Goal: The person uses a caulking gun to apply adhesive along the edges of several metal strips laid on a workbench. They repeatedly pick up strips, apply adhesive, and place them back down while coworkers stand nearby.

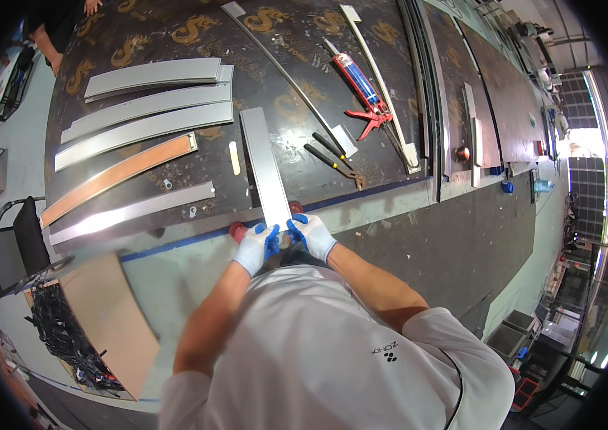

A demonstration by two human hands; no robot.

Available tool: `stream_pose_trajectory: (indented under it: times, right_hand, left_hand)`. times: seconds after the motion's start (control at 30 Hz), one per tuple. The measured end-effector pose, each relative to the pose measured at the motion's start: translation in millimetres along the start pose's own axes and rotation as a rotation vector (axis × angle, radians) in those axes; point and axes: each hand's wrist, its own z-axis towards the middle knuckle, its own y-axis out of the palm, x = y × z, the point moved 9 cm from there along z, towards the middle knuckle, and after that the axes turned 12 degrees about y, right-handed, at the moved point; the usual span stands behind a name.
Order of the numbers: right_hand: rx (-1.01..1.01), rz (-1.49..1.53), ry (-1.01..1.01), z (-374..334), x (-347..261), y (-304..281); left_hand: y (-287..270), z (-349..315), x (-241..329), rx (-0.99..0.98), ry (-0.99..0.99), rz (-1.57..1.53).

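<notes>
A long silver metal strip [266,165] runs away from me, its far part on the dark table and its near end at the table's front edge. My left hand [255,247], in a white glove with blue fingers, is closed on the left corner of that near end. At the right corner my right hand [311,235], gloved alike, grips the same end with bent fingers. Beyond the strip, to the right, lie pliers [332,162] with black and yellow handles. A red caulking gun [367,97] holding a blue cartridge rests farther back.
Several silver strips [146,136] and an orange-brown one [121,175] lie at the left of the table [275,54]. Thin metal bars [282,68] with end plates lie at the back. A black chair [24,240] and a box of black scraps [67,344] stand left. Another person's arm [46,46] shows far left.
</notes>
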Motion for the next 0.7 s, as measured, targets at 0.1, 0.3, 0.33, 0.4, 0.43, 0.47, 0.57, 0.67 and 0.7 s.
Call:
stream_pose_trajectory:
  times: [0.1,0.3,0.33,0.4,0.43,0.47,0.57,0.67,0.7]
  right_hand:
    - [0.073,0.011,-0.001,-7.4,5.1,-11.8]
    - [0.224,-0.542,-0.201,-40.7,-39.5,-39.2]
    - [0.245,-0.548,-0.132,-46.8,-44.5,-48.3]
    - [0.316,-0.643,-0.294,-73.3,-77.3,-57.8]
    - [0.336,-0.681,-0.289,-83.2,-87.7,-65.9]
    - [0.349,-0.703,-0.311,-94.6,-98.2,-71.3]
    - [0.316,-0.739,-0.309,-124.2,-124.4,-92.3]
    - [0.424,-0.745,-0.480,-167.2,-152.9,-114.6]
    - [0.427,-0.668,-0.528,-182.1,-158.5,-121.6]
  left_hand:
    - [15.7,-0.1,-12.0,-0.007,-0.054,-0.194]
    - [23.3,-1.8,55.9,0.175,0.145,0.594]
    - [36.8,-17.3,109.4,0.390,0.537,0.990]
    - [113.3,-26.8,156.3,0.061,1.026,1.346]
    - [153.4,-19.1,157.0,-0.220,1.098,1.522]
    - [193.2,-19.3,157.5,-0.498,1.275,1.650]
    - [255.1,13.9,138.5,-1.067,0.891,1.766]
    - [289.8,-1.5,141.4,-1.065,0.843,1.623]
    - [295.0,-10.9,143.2,-0.988,0.837,1.566]
